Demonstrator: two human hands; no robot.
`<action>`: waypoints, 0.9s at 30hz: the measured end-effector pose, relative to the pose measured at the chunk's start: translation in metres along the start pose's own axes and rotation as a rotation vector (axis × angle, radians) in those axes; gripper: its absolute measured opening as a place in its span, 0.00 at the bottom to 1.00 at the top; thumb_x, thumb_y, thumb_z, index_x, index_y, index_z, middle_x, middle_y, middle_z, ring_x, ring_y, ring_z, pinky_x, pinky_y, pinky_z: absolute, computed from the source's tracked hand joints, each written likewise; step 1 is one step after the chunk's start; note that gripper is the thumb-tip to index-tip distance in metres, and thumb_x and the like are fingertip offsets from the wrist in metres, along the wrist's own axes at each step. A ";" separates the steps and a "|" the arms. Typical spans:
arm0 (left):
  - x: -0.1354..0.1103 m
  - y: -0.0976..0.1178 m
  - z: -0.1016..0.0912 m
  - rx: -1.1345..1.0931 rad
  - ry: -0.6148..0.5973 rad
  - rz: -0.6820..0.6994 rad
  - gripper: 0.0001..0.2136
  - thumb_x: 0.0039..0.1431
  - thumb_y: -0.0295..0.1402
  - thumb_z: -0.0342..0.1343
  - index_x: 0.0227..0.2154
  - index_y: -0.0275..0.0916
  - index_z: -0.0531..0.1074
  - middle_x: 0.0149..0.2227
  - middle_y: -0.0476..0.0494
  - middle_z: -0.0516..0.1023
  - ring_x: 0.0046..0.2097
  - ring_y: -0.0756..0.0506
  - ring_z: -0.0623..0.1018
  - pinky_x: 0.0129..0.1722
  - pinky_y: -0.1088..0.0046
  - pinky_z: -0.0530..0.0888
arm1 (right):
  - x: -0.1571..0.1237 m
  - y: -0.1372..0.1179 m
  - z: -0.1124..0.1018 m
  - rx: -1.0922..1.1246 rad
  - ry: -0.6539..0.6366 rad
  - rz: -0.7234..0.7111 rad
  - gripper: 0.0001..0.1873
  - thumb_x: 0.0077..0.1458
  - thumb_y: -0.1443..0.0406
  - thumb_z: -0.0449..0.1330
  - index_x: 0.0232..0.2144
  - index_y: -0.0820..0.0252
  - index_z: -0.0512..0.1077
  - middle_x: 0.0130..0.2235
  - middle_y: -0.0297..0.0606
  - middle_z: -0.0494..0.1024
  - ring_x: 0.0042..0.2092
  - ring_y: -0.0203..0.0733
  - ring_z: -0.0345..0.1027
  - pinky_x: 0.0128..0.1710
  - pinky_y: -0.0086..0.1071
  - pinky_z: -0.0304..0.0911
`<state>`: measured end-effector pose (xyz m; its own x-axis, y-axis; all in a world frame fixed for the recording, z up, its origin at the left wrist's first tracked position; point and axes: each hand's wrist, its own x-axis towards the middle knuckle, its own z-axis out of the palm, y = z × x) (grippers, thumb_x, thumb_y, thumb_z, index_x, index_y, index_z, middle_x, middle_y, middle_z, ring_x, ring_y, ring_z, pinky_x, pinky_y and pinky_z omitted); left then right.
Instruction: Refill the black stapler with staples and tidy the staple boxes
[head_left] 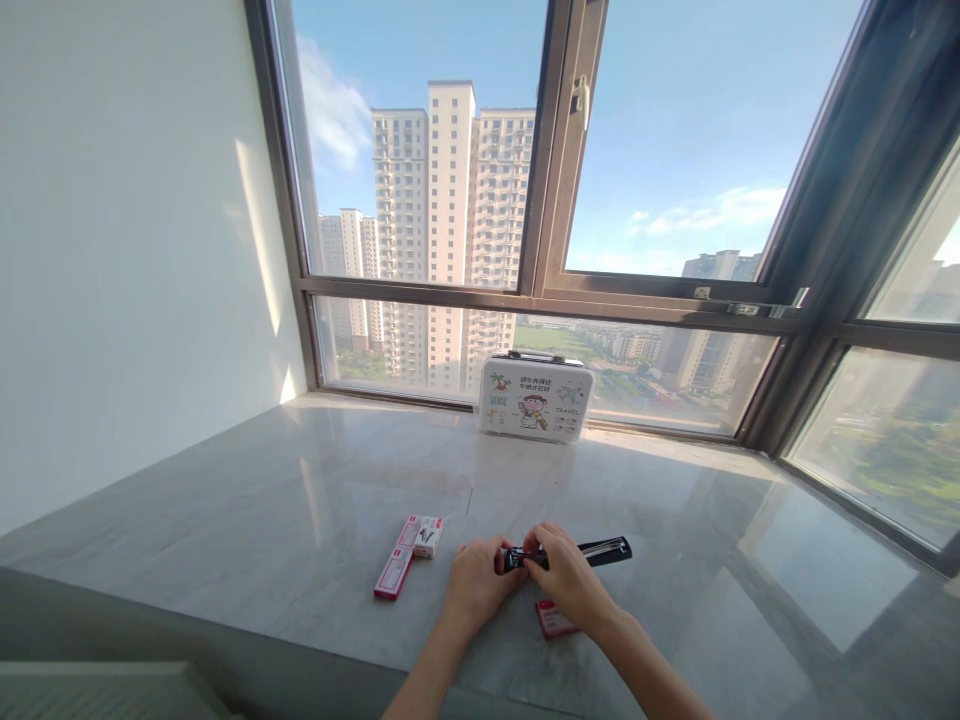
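Observation:
A black stapler (600, 551) lies on the grey marble windowsill (247, 510), its length running left to right. My left hand (474, 583) is closed around its left end. My right hand (568, 575) pinches the same end from above, fingers curled. A small red staple box (553, 618) lies just below my right hand, partly hidden by the wrist. Left of my hands sit a long pink-and-white box (394, 572) and a small white box (428, 537), touching each other.
A white illustrated case with a handle (535, 399) stands upright against the window at the back. A white wall bounds the sill on the left, window frames on the back and right. The sill's front edge runs just below my forearms.

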<state>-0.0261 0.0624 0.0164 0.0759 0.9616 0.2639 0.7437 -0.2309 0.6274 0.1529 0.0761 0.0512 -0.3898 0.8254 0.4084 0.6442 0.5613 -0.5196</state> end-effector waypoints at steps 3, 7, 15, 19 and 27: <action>0.000 0.002 -0.003 -0.058 0.008 -0.008 0.16 0.58 0.47 0.59 0.46 0.46 0.75 0.31 0.50 0.76 0.36 0.43 0.75 0.38 0.69 0.62 | -0.003 0.000 -0.001 -0.016 0.047 0.008 0.06 0.55 0.71 0.60 0.34 0.55 0.73 0.37 0.36 0.73 0.43 0.45 0.66 0.44 0.34 0.60; -0.001 0.004 -0.006 -0.156 0.016 0.020 0.15 0.62 0.44 0.55 0.48 0.46 0.73 0.34 0.51 0.76 0.33 0.47 0.74 0.35 0.73 0.65 | -0.007 0.006 -0.004 -0.103 0.103 0.051 0.01 0.57 0.67 0.62 0.32 0.55 0.73 0.37 0.37 0.73 0.43 0.47 0.67 0.44 0.35 0.60; 0.002 -0.004 0.000 -0.272 0.059 0.076 0.09 0.62 0.36 0.54 0.39 0.43 0.77 0.36 0.48 0.77 0.33 0.48 0.73 0.37 0.73 0.67 | -0.008 0.011 0.003 -0.249 0.094 0.228 0.19 0.67 0.57 0.52 0.27 0.57 0.76 0.33 0.40 0.77 0.39 0.45 0.70 0.41 0.33 0.58; 0.005 -0.007 0.002 -0.305 0.058 0.062 0.09 0.61 0.38 0.55 0.39 0.44 0.78 0.35 0.50 0.78 0.33 0.47 0.73 0.36 0.73 0.67 | 0.000 0.009 0.006 -0.267 0.067 0.423 0.20 0.64 0.52 0.55 0.29 0.55 0.79 0.33 0.40 0.80 0.38 0.46 0.73 0.35 0.32 0.55; 0.007 -0.008 0.002 -0.324 0.053 0.056 0.07 0.60 0.37 0.57 0.38 0.44 0.78 0.35 0.51 0.79 0.33 0.48 0.74 0.35 0.74 0.66 | 0.010 0.009 -0.002 -0.200 -0.032 0.553 0.21 0.56 0.47 0.60 0.25 0.54 0.81 0.28 0.40 0.81 0.34 0.45 0.75 0.28 0.31 0.52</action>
<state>-0.0300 0.0714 0.0119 0.0694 0.9390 0.3369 0.4891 -0.3264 0.8089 0.1564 0.0895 0.0524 0.0214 0.9955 0.0925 0.8681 0.0274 -0.4957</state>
